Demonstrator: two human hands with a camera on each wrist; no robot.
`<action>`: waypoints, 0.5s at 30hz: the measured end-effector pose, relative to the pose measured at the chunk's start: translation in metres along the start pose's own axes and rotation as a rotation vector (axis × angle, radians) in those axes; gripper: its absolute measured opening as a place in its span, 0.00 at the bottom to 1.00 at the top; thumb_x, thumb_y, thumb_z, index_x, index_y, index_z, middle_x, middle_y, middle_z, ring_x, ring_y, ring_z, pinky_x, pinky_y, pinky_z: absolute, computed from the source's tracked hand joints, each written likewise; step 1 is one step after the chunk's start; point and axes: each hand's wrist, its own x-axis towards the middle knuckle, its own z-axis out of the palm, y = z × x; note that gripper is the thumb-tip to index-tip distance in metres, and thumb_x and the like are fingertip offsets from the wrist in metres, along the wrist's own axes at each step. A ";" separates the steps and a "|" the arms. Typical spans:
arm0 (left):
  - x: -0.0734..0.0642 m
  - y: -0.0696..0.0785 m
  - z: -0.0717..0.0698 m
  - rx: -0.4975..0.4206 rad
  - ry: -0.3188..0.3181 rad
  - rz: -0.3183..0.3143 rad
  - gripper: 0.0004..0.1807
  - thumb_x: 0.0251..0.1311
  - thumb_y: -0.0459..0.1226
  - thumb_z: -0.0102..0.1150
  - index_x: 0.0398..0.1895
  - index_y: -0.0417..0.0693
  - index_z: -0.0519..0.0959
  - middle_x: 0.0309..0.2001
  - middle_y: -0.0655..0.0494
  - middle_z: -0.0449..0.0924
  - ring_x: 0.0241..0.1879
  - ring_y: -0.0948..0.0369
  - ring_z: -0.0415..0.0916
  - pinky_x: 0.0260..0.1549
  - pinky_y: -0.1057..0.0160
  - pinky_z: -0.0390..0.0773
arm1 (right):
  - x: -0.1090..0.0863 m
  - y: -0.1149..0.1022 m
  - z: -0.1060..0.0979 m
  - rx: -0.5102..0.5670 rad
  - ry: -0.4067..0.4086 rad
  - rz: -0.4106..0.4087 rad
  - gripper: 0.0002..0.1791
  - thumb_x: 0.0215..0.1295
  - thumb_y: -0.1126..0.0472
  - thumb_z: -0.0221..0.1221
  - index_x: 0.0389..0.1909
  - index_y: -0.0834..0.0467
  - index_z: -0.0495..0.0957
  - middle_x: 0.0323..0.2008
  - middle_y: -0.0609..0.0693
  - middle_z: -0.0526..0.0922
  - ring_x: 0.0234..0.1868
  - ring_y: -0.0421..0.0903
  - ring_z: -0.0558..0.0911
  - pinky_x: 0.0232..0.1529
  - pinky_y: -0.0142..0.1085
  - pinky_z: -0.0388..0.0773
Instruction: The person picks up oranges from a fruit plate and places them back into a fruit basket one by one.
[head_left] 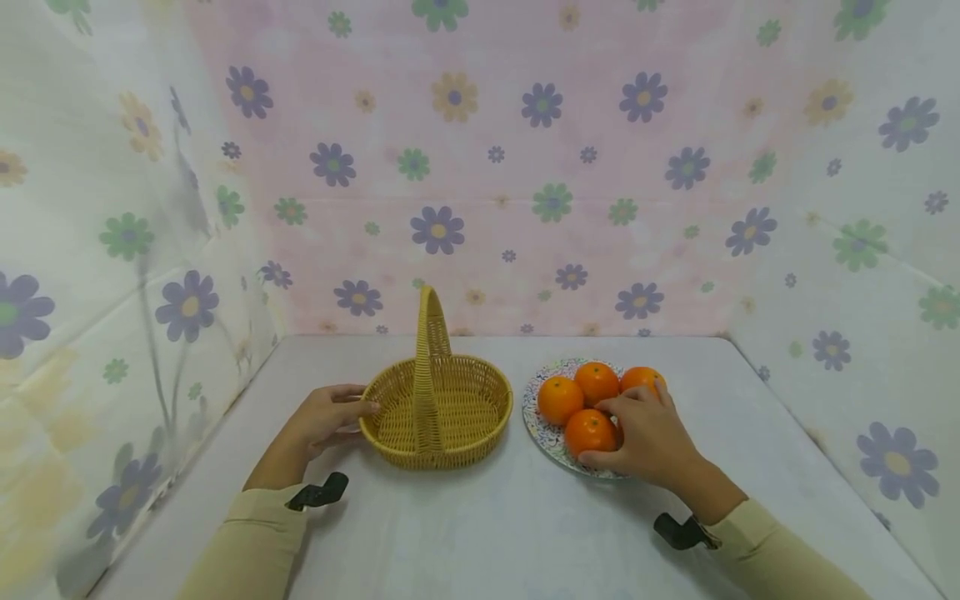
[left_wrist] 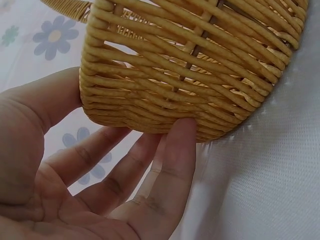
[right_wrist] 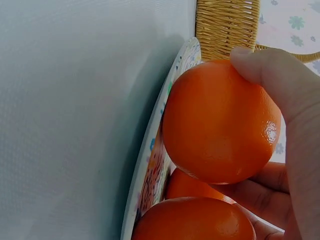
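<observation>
The rim of the basket [head_left: 453, 457] is gripped at its left end by the left hand [head_left: 322, 418], thumb and part-curved fingers set on either side. The basket is oval, woven in yellow strands and spanned by an upright arched handle [head_left: 425, 383]. To its right, oranges are grouped on a speckled plate [head_left: 532, 408]. The front orange [head_left: 588, 431], round, smooth and glossy, is held at the plate's near side by the right hand [head_left: 654, 437], thumb and fingers parted around it.
</observation>
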 end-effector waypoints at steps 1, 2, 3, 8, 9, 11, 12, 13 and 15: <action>0.000 0.000 0.000 -0.005 -0.001 0.000 0.41 0.64 0.45 0.71 0.76 0.38 0.65 0.68 0.38 0.73 0.56 0.53 0.84 0.51 0.51 0.87 | 0.000 0.000 0.000 -0.004 0.001 -0.003 0.42 0.42 0.26 0.75 0.51 0.52 0.85 0.45 0.45 0.88 0.54 0.52 0.74 0.73 0.71 0.47; -0.001 0.000 0.000 -0.010 -0.002 0.000 0.41 0.64 0.44 0.71 0.76 0.38 0.65 0.68 0.38 0.74 0.56 0.52 0.84 0.51 0.50 0.87 | 0.000 -0.001 0.000 -0.005 0.002 -0.003 0.42 0.42 0.25 0.75 0.51 0.52 0.86 0.45 0.45 0.88 0.54 0.52 0.74 0.74 0.71 0.47; -0.001 0.000 0.000 -0.014 -0.004 0.002 0.41 0.64 0.44 0.71 0.76 0.38 0.65 0.67 0.38 0.75 0.56 0.52 0.84 0.50 0.50 0.87 | 0.000 -0.001 0.000 -0.005 0.004 -0.005 0.42 0.42 0.26 0.75 0.51 0.51 0.86 0.44 0.45 0.88 0.54 0.52 0.74 0.74 0.71 0.47; -0.002 0.000 0.000 -0.024 -0.005 0.006 0.40 0.64 0.44 0.71 0.75 0.38 0.66 0.67 0.38 0.76 0.56 0.51 0.84 0.50 0.51 0.87 | 0.000 -0.003 -0.004 0.005 0.029 -0.020 0.41 0.42 0.25 0.75 0.50 0.51 0.86 0.43 0.44 0.88 0.53 0.51 0.74 0.73 0.67 0.50; -0.002 0.000 0.000 -0.023 -0.004 0.006 0.40 0.64 0.44 0.71 0.75 0.38 0.66 0.67 0.38 0.76 0.56 0.52 0.84 0.50 0.51 0.87 | 0.001 -0.004 -0.005 0.008 0.039 -0.027 0.41 0.42 0.25 0.75 0.50 0.51 0.86 0.43 0.44 0.88 0.52 0.50 0.74 0.72 0.66 0.51; -0.001 -0.001 0.000 -0.022 0.000 0.007 0.40 0.64 0.44 0.71 0.75 0.38 0.67 0.67 0.38 0.75 0.56 0.52 0.84 0.50 0.51 0.87 | 0.002 -0.006 -0.007 0.016 0.061 -0.045 0.41 0.41 0.26 0.75 0.49 0.51 0.86 0.42 0.43 0.88 0.51 0.50 0.74 0.71 0.63 0.53; -0.001 -0.001 0.000 -0.021 0.000 0.008 0.40 0.64 0.44 0.71 0.75 0.38 0.67 0.68 0.38 0.75 0.56 0.52 0.84 0.50 0.51 0.87 | 0.003 -0.006 -0.007 0.015 0.072 -0.054 0.40 0.41 0.26 0.75 0.49 0.51 0.86 0.42 0.43 0.88 0.51 0.49 0.74 0.70 0.62 0.54; -0.001 -0.002 -0.001 -0.018 0.001 0.009 0.40 0.64 0.44 0.71 0.75 0.38 0.67 0.68 0.38 0.75 0.56 0.52 0.84 0.50 0.52 0.87 | 0.004 -0.007 -0.008 0.016 0.082 -0.061 0.40 0.41 0.26 0.76 0.48 0.50 0.86 0.41 0.42 0.88 0.50 0.49 0.74 0.69 0.61 0.55; 0.000 -0.002 -0.001 -0.014 0.000 0.012 0.40 0.64 0.44 0.71 0.75 0.38 0.67 0.68 0.38 0.75 0.56 0.53 0.84 0.51 0.52 0.87 | 0.005 -0.009 -0.009 0.018 0.098 -0.075 0.39 0.40 0.27 0.76 0.48 0.50 0.86 0.41 0.42 0.88 0.50 0.50 0.74 0.69 0.61 0.55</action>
